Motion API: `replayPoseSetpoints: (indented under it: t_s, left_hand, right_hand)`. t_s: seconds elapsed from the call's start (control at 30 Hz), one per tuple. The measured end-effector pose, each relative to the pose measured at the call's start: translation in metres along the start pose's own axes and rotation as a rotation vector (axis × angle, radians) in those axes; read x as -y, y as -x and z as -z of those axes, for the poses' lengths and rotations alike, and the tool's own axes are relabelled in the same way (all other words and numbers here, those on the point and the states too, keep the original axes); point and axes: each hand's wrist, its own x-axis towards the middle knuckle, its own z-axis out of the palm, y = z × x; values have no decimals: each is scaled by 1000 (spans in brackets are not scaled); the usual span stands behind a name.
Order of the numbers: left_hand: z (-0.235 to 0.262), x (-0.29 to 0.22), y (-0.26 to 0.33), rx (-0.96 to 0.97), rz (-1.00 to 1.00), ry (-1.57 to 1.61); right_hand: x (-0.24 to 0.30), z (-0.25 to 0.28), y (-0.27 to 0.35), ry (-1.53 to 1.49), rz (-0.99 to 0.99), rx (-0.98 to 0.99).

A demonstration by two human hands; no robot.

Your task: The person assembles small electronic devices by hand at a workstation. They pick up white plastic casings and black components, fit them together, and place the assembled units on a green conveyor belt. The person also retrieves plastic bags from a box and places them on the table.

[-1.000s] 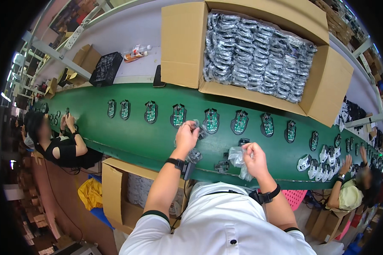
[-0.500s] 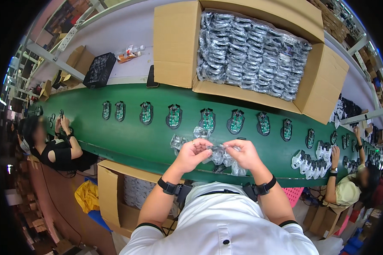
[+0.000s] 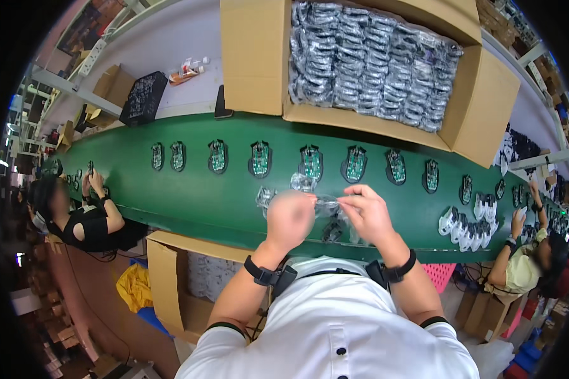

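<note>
Between my two hands a clear plastic bag (image 3: 327,203) is stretched over the near part of the green belt (image 3: 196,196). My left hand (image 3: 289,221), partly blurred, grips its left end at the fingertips. On the other end, the thumb and fingers of my right hand (image 3: 368,213) are pinched together. What the bag holds, if anything, I cannot make out. Just beyond my left hand lie a bagged part (image 3: 303,182) and another bagged part (image 3: 265,197). A dark bagged part (image 3: 332,231) rests below the stretched bag, close to the belt's near edge.
Several open mouse bodies with green circuit boards (image 3: 260,159) form a row across the belt. Behind them stands an open carton (image 3: 360,117) packed with bagged parts. White shells (image 3: 468,234) cluster at right. One co-worker (image 3: 82,215) sits left, another (image 3: 525,265) right. Another carton (image 3: 164,284) sits below.
My hands have drawn slightly apart, stretching the bag between them. My left hand has turned, its back now showing more. The right co-worker's hand has lifted off the white shells, holding a white piece.
</note>
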Motion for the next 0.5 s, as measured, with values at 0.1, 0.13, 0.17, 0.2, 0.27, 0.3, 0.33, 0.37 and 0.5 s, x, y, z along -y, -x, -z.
replayPoseSetpoints:
  t_s: [0.1,0.13,0.17,0.2,0.27,0.3,0.33,0.37,0.5]
  left_hand:
    - [8,1,-3,-8,-14,68]
    - [12,5,-14,1,-58,75]
    - [15,8,-20,10,-102,81]
    - [15,12,-16,-14,-46,85]
    - [14,22,-16,-66,53,89]
    - [16,24,-13,-61,26,84]
    - [14,26,-13,-57,53,90]
    - [10,34,-14,-51,80,97]
    - [-26,85,-9,64,277,-190]
  right_hand:
    - [6,5,1,-70,111,-62]
    - [4,6,1,-87,104,-82]
    - [0,5,1,-103,96,-101]
    - [-3,3,3,-119,89,-120]
    - [-9,1,7,-133,47,-124]
    - [-12,0,7,-136,58,-122]
    - [-11,1,10,-129,60,-117]
    - [-10,2,14,-118,47,-116]
    - [-12,8,6,-75,63,-120]
